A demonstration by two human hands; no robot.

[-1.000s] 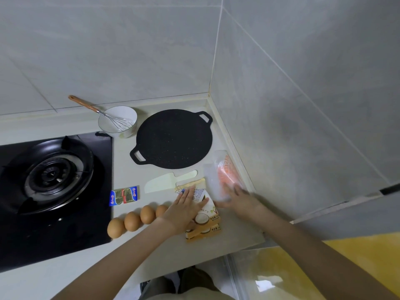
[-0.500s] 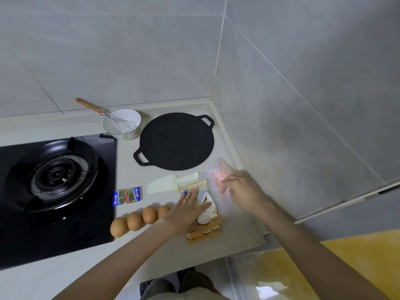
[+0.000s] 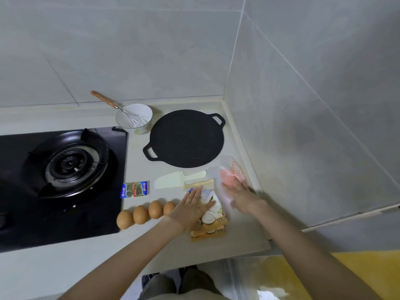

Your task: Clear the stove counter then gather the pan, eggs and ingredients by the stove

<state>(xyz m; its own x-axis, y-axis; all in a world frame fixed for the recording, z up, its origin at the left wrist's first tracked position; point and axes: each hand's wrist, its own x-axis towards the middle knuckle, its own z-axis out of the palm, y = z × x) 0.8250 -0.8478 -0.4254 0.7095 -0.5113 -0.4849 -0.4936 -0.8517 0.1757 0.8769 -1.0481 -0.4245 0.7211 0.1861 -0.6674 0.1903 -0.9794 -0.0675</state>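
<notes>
A flat black pan point(image 3: 185, 138) with two loop handles lies on the counter beside the stove. Several brown eggs point(image 3: 140, 214) sit in a row near the front edge. My left hand point(image 3: 191, 210) rests flat, fingers straight, on a stack of orange-and-white coconut packets point(image 3: 213, 224). My right hand point(image 3: 241, 197) lies open with fingers spread on a clear bag of orange-pink contents point(image 3: 230, 173) next to the right wall; it is blurred. A blue butter packet point(image 3: 134, 189) and a pale plastic knife point(image 3: 177, 179) lie between pan and eggs.
A white bowl point(image 3: 135, 114) holding a wooden-handled whisk point(image 3: 116, 108) stands at the back by the wall. The black gas stove point(image 3: 62, 167) fills the left. Tiled walls close the back and right; the counter's front edge point(image 3: 216, 255) runs just below the packets.
My right hand slid up over the clear bag, then back toward me along it. My left hand stayed flat on the packets. The view drifted slightly.
</notes>
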